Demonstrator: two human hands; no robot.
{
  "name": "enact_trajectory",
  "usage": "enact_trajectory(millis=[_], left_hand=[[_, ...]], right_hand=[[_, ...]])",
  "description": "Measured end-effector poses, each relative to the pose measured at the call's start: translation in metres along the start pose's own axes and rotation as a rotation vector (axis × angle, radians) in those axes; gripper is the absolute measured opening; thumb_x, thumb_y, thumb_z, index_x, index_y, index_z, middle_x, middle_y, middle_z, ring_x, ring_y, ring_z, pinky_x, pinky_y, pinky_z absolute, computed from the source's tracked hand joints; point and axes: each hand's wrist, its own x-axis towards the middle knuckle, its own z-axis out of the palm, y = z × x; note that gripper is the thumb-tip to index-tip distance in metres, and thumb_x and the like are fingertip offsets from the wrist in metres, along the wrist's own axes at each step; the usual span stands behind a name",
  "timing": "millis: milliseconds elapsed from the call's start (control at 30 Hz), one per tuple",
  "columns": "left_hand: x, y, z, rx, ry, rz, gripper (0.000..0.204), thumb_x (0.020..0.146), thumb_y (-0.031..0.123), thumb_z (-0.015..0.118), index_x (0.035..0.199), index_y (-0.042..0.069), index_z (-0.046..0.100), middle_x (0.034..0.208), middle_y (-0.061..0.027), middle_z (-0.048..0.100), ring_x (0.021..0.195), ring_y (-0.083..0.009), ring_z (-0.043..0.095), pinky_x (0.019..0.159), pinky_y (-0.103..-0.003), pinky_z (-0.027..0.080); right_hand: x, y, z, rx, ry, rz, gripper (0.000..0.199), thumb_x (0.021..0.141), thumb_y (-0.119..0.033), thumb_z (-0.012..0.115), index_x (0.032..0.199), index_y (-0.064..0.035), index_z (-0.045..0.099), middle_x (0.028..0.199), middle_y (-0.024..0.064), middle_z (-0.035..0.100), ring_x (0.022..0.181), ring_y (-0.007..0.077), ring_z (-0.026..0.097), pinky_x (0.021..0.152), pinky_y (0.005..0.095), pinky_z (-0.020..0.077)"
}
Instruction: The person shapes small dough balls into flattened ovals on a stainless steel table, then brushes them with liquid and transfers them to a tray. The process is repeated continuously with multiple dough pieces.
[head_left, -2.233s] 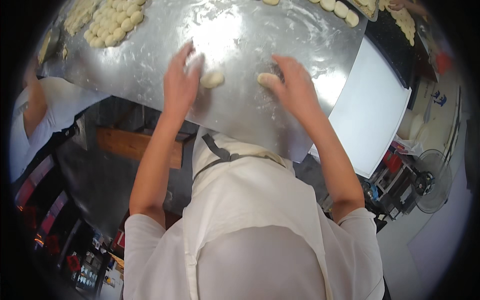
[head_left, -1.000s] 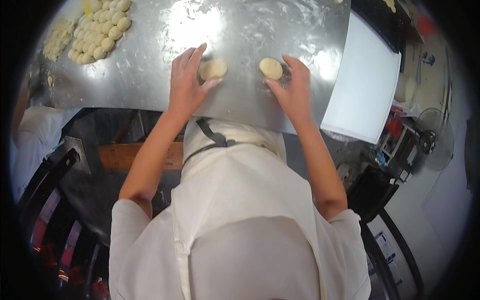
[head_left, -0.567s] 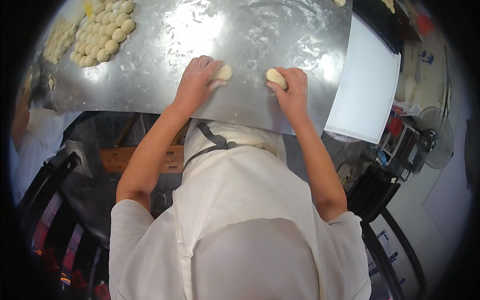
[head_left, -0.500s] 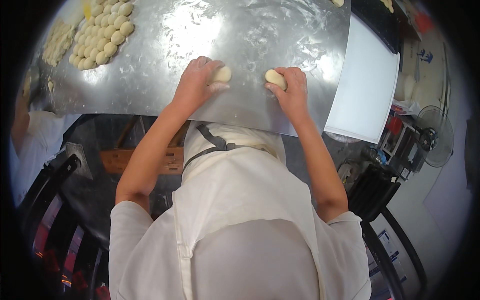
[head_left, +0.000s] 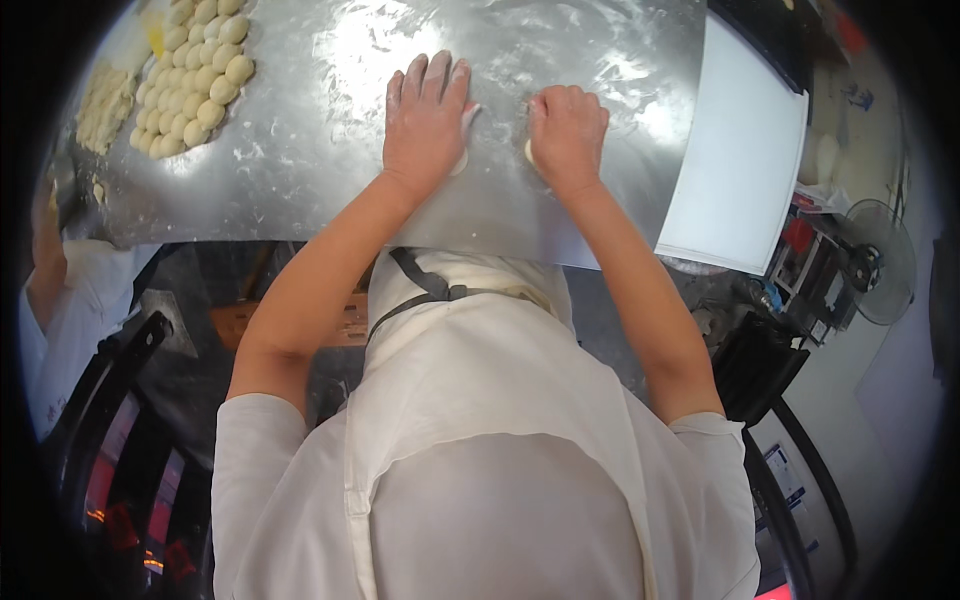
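My left hand (head_left: 427, 125) lies flat on the metal table, fingers stretched forward and slightly apart. Under its palm is a piece of pale dough (head_left: 461, 162), and only the edge by the wrist shows. To the right, my right hand (head_left: 570, 135) is curled, knuckles up, over a second dough piece (head_left: 529, 151). A small rim of that one peeks out on the thumb side; the rest is hidden beneath the hand.
Rows of round dough balls (head_left: 190, 95) sit at the far left of the floured steel tabletop (head_left: 300, 130), beside a patch of flattened, crumbly dough (head_left: 104, 105). A white board (head_left: 735, 150) borders the right side. Beyond it stands a fan (head_left: 880, 262). Someone's arm (head_left: 47, 260) shows at the left edge.
Both hands have shifted from gripping the dough pieces at the sides to lying over them. The left fingers have straightened forward; the right hand has turned knuckles up and curled.
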Motion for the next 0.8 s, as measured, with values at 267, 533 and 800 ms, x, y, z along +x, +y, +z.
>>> enact_trajectory(millis=[267, 533, 800], left_hand=[[-0.011, -0.026, -0.039, -0.967, -0.079, -0.563, 0.036, 0.102, 0.017, 0.059, 0.134, 0.001, 0.066, 0.135, -0.0213, 0.065, 0.127, -0.0354, 0.06, 0.111, -0.042, 0.045], [-0.068, 0.012, -0.056, -0.571, -0.209, -0.444, 0.028, 0.087, -0.001, 0.075, 0.109, 0.0, 0.056, 0.123, -0.0194, 0.066, 0.107, -0.0322, 0.066, 0.097, -0.041, 0.053], [-0.02, 0.017, -0.051, -1.219, -0.034, -0.76, 0.024, 0.094, -0.007, 0.07, 0.107, 0.005, 0.053, 0.115, -0.0085, 0.064, 0.097, -0.0121, 0.061, 0.085, -0.027, 0.053]], right_hand=[[-0.005, 0.018, -0.035, 0.584, -0.173, 0.257, 0.023, 0.091, -0.025, 0.077, 0.098, -0.0076, 0.063, 0.101, 0.0119, 0.064, 0.098, 0.0353, 0.058, 0.09, 0.049, 0.0456], [-0.036, -0.018, -0.066, 0.476, -0.378, 0.438, 0.031, 0.085, -0.013, 0.081, 0.102, -0.0037, 0.056, 0.097, 0.013, 0.066, 0.09, 0.0332, 0.064, 0.083, 0.0396, 0.0526], [0.069, 0.033, -0.054, 0.683, 0.028, 0.506, 0.025, 0.086, -0.003, 0.076, 0.107, -0.0038, 0.061, 0.098, 0.0084, 0.066, 0.09, 0.0229, 0.064, 0.085, 0.0365, 0.0536]])
